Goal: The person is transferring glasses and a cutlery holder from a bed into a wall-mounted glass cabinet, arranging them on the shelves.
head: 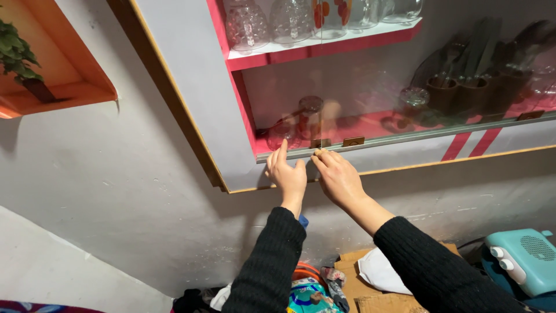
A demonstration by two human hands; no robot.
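Both of my arms reach up to a wall cabinet with sliding glass doors point(405, 98). My left hand point(286, 174) rests its fingertips on the lower rail at the left end of the glass. My right hand point(337, 175) pinches the small brown door handle point(319, 143) at the bottom edge of the pane. Behind the glass on the red lower shelf point(370, 124) stand upturned drinking glasses point(311, 116). The upper shelf point(324, 43) carries several clear goblets.
Brown holders with cutlery point(475, 69) stand at the cabinet's right. An orange wall niche point(52, 75) with a green plant point(17, 49) is at upper left. Below lie a teal heater point(521, 261), cardboard point(370, 290), a white cloth and colourful packets point(307, 293).
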